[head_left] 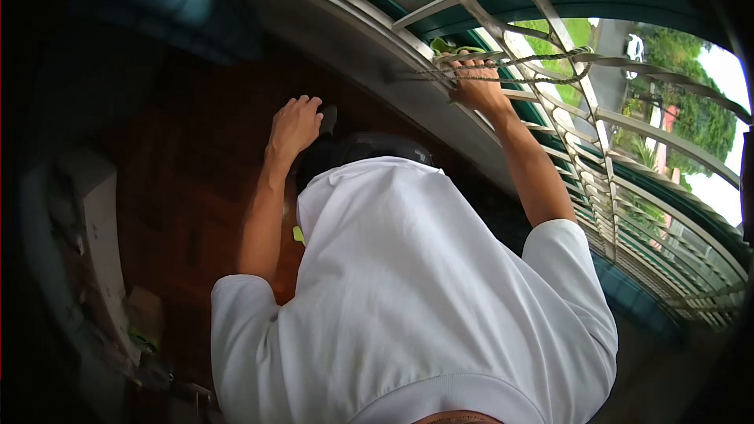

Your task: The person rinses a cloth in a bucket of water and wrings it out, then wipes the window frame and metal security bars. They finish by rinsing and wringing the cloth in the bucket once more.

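My right hand [477, 85] is up at the window ledge, its fingers bent around part of a bright green cloth [444, 45]. Thin twisted cords [542, 65] from the metal grille cross in front of that hand. My left hand [294, 127] is held out over the dark floor, fingers loosely bent and a little apart, with nothing visible in it. Just beside its fingertips is a small grey shape [329, 119] that I cannot make out.
A white metal grille [605, 141] runs along the green-framed window on the right. The window sill [345, 0] slants across the top. Blue curtain fabric [169, 0] hangs at upper left. A pale furniture edge [98, 228] stands at left, above the reddish-brown wooden floor [188, 220].
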`<control>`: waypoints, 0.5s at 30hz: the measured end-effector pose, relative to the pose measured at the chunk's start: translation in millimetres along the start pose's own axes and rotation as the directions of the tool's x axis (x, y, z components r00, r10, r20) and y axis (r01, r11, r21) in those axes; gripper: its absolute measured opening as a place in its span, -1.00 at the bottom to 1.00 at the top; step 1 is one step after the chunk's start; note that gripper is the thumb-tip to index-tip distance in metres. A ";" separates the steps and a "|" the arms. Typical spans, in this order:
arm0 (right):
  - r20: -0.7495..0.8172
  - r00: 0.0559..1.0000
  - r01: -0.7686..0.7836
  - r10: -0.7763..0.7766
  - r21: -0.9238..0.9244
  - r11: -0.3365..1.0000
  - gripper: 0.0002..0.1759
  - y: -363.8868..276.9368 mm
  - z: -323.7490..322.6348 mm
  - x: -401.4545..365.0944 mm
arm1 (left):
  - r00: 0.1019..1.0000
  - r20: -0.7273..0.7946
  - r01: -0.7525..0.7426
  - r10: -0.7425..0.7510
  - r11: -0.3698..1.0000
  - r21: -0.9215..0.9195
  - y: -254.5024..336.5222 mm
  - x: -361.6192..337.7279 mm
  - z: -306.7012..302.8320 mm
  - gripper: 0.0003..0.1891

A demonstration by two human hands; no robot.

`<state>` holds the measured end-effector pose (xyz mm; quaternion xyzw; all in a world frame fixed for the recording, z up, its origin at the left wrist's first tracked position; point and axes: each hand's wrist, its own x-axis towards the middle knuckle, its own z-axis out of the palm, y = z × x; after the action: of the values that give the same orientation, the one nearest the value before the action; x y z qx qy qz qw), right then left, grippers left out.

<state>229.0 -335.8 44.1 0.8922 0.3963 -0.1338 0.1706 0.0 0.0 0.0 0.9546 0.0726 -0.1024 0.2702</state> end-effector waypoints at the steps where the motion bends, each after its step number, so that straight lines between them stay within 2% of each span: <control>1: 0.044 0.998 -0.040 0.042 -0.043 0.998 -0.29 -1.9 5.7 2.1 | 1.000 0.005 -0.003 0.003 1.000 -0.011 0.4 1.6 -4.3 -0.67; 2: 0.085 0.993 -0.080 0.087 -0.089 0.993 -0.62 -4.1 11.2 3.3 | 1.000 0.008 -0.007 0.007 1.000 -0.023 1.7 1.6 -7.3 -0.68; 3: 0.033 0.996 -0.071 0.080 -0.204 0.976 -0.72 20.6 8.3 -41.1 | 0.999 0.001 -0.038 0.038 0.994 -0.101 38.5 -6.5 16.0 -0.68; 5: 0.010 0.999 -0.046 0.048 -0.164 0.985 -0.68 22.9 -1.0 -49.1 | 0.999 -0.034 0.013 -0.017 0.994 -0.107 36.4 -14.0 15.1 -0.68; 7: -0.287 0.958 0.004 0.000 0.016 1.000 -0.69 19.0 -12.2 -63.6 | 0.996 -0.075 0.045 -0.053 0.994 -0.097 29.5 -21.5 23.7 -0.67; 9: -0.464 0.886 0.069 -0.031 0.065 0.996 -0.71 -7.4 -52.3 -90.7 | 0.993 -0.038 0.106 -0.109 0.991 -0.080 25.9 -29.7 27.3 -0.67; 11: -0.459 0.885 0.040 0.073 0.230 0.972 -0.69 -32.3 -79.7 -133.0 | 0.990 0.023 0.140 -0.139 0.989 -0.048 26.6 -38.1 33.9 -0.68; 13: -0.494 0.842 -0.037 0.218 0.351 0.936 -0.69 -50.8 -83.3 -177.3 | 0.989 0.067 0.129 -0.128 0.992 -0.011 28.7 -45.6 41.5 -0.67; 15: -0.560 0.724 -0.149 0.403 0.443 0.884 -0.72 -62.9 -42.4 -223.4 | 0.991 0.107 0.074 -0.076 0.997 0.025 36.7 -49.1 45.9 -0.68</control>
<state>40.8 -426.7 153.5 0.9486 0.2580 0.1328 -0.1260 -47.6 -59.4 -8.3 0.9471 0.0926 -0.1647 0.2595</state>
